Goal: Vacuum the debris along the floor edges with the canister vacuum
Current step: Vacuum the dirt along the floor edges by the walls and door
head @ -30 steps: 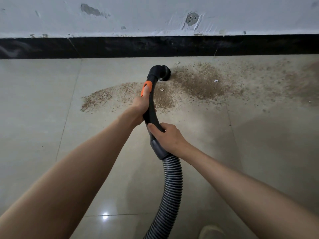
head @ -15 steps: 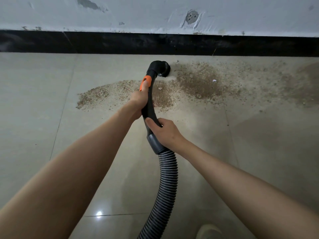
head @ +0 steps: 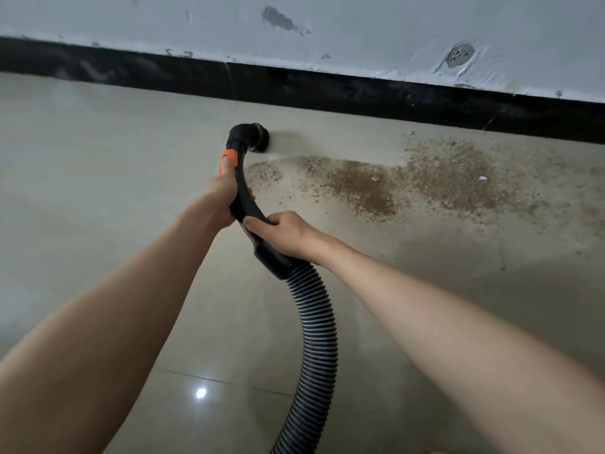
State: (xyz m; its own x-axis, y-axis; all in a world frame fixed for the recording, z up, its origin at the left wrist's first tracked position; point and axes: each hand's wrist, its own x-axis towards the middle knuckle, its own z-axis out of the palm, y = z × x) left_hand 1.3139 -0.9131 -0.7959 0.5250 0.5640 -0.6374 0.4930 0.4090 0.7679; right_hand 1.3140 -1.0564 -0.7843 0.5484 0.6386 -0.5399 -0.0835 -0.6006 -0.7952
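While both the left hand [head: 226,188] and right hand [head: 288,232] grip the vacuum handle [head: 244,198], its nozzle [head: 253,136] sits near the skirting; floor left of it looks clean, apparently, but debris [head: 409,181] remains rightward.

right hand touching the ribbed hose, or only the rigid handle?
Apart. Head view: the right hand grips the rigid black handle; bare black cuff shows between its fingers and the ribbed hose.

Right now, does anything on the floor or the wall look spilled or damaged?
Yes. Brown debris lies spilled over the floor tiles to the right of the vacuum nozzle, near the black baseboard. The wall above has chipped paint and a rough patched hole.
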